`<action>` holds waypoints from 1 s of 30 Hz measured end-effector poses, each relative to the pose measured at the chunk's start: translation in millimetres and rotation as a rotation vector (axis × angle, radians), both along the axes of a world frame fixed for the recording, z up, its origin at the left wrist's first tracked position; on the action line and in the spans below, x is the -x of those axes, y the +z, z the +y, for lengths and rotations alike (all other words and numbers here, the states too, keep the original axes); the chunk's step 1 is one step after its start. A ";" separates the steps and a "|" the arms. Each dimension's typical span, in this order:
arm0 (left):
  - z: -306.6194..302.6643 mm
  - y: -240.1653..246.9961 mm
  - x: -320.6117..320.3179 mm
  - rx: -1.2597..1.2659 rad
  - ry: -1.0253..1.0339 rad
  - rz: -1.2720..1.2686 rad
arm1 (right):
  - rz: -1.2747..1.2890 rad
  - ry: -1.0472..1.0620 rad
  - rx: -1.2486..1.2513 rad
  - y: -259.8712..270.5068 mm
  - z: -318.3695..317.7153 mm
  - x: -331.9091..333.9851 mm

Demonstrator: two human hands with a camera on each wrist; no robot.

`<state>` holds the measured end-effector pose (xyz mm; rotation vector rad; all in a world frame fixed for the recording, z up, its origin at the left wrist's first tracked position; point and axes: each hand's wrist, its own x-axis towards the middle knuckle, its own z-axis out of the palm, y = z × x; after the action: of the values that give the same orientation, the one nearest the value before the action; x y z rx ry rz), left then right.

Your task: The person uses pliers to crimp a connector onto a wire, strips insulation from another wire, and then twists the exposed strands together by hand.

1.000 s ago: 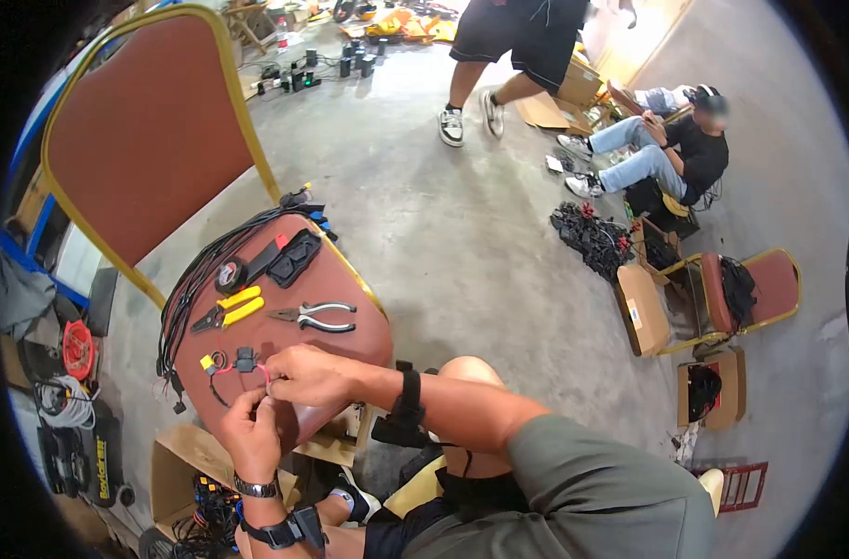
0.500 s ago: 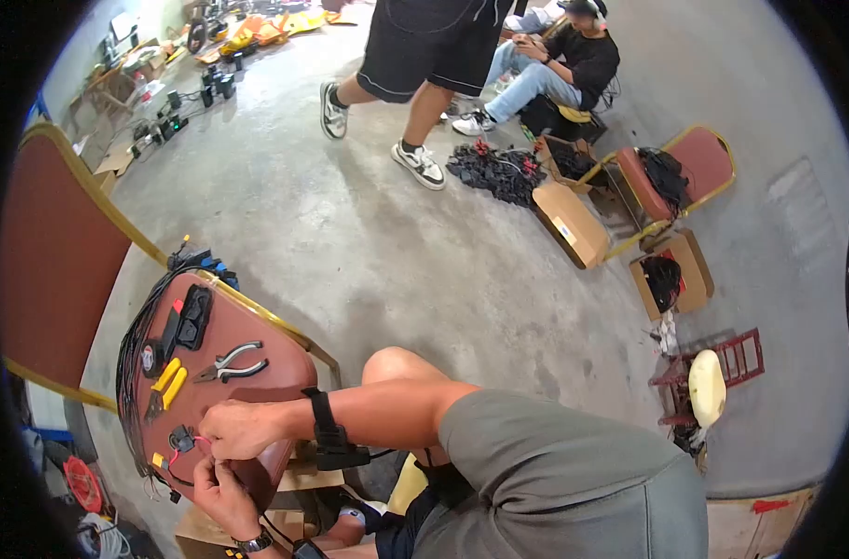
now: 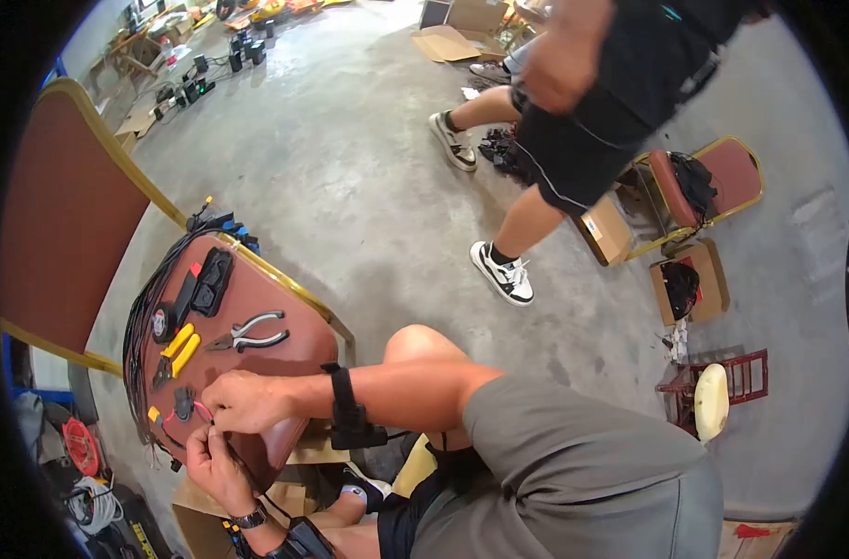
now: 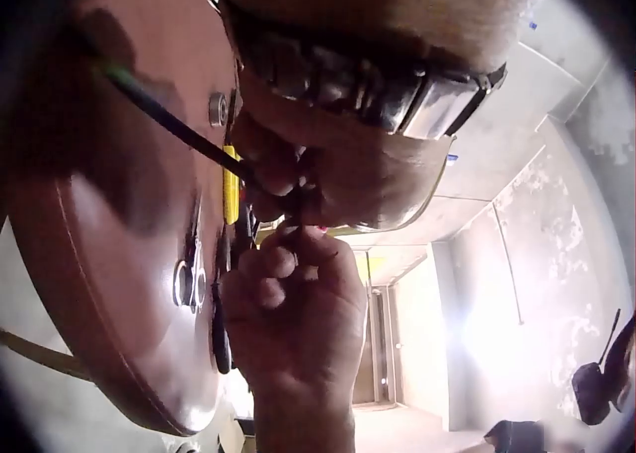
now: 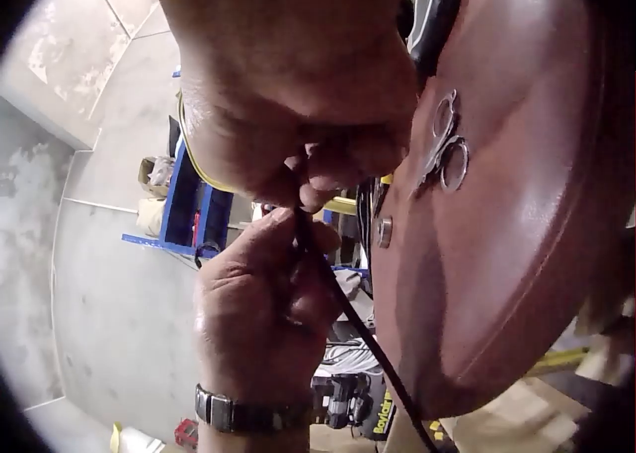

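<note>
My left hand [image 3: 218, 470] and right hand [image 3: 252, 402] meet at their fingertips over the front of a red-brown chair seat [image 3: 299, 359]. The left thumb and fingers pinch a thin black cable [image 5: 363, 339], whose length trails down past the seat edge. Right fingers pinch at the same spot, where a red wire [image 3: 202, 410] runs in from a small black block [image 3: 183, 402] with a yellow connector [image 3: 154, 414]. The exact joint is hidden by the fingertips. Yellow-handled wire strippers [image 3: 178, 352] and grey-black pliers [image 3: 252, 334] lie farther up the seat.
A tape roll [image 3: 163, 321] and black case [image 3: 212, 281] lie at the back of the seat, with bundled black cables [image 3: 137, 326] along its left side. Small scissors [image 5: 452, 165] lie near my hands. A person in black shorts [image 3: 574, 154] walks ahead; cardboard boxes [image 3: 709, 270] stand right.
The head view has swung right, so the chair sits farther left in it. Both hands stay together at the wire. The walking person has come nearer and moved right.
</note>
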<state>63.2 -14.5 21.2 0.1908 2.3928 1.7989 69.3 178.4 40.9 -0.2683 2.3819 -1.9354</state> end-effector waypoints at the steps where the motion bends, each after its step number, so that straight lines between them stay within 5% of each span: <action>1: 1.6 1.9 -1.0 -0.012 0.003 -0.008 | 0.000 0.006 0.017 -3.7 -0.3 1.6; 13: 5.9 20.0 -8.7 0.033 -0.070 -0.095 | -0.045 0.063 -0.119 -6.2 1.4 3.4; 16: 18.0 10.0 -11.0 0.130 -0.042 0.233 | -0.059 0.045 -0.133 -2.3 2.3 1.1; 19: 23.7 19.6 -15.0 0.218 -0.057 0.211 | -0.083 0.033 -0.114 -2.2 2.8 3.4; 30: 22.3 5.9 -16.2 -0.148 0.058 0.165 | -0.065 0.010 0.004 4.8 -1.0 -2.2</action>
<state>79.4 7.8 27.1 0.3004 2.3949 2.0642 71.6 177.5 45.7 -0.2136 2.3320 -1.9134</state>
